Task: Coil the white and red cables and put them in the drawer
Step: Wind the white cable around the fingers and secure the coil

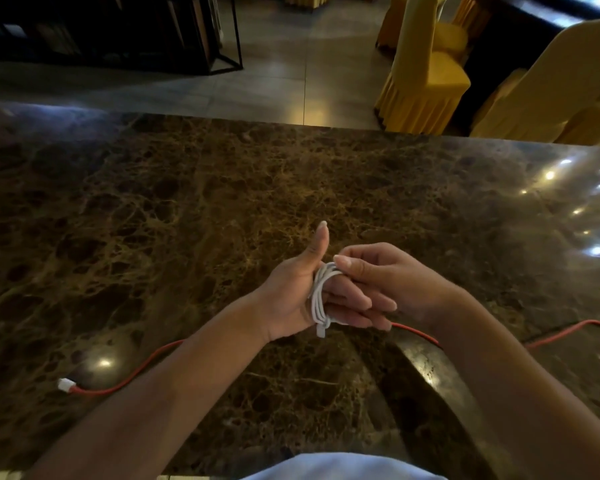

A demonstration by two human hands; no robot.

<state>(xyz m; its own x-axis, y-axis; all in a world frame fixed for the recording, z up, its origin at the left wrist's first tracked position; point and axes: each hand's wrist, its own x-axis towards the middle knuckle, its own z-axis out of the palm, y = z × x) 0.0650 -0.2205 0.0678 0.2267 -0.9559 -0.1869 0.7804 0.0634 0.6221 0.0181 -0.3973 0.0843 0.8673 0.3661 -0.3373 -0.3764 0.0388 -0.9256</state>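
Pale blue cloth [343, 467] of the person's clothing fills the bottom edge, and both bare forearms reach forward from it over the brown marble table [187, 202].

Wound in several loops around the straight fingers of the left hand [312, 292], the white cable [317, 296] sits above the table near its middle, with 1 white plug end hanging down below the palm. That hand's fingers lie flat and extended to the right and its thumb points up, so it carries the coil rather than clasping it. The right hand [385, 275] comes in from the right with its fingers curled, pinching the top of the white loops between thumb and forefinger.

Under both hands the red cable [125, 381] lies slack on the table: its white connector rests at the lower left, the cord arcs up behind the left forearm, then shows again below the right hand and runs off toward the right edge (the stretch between is hidden by the arms).

Beyond the table's far edge stand yellow-covered chairs [426, 71] on a tiled floor [274, 74], with a dark metal-framed shelf [118, 32] at the upper left.
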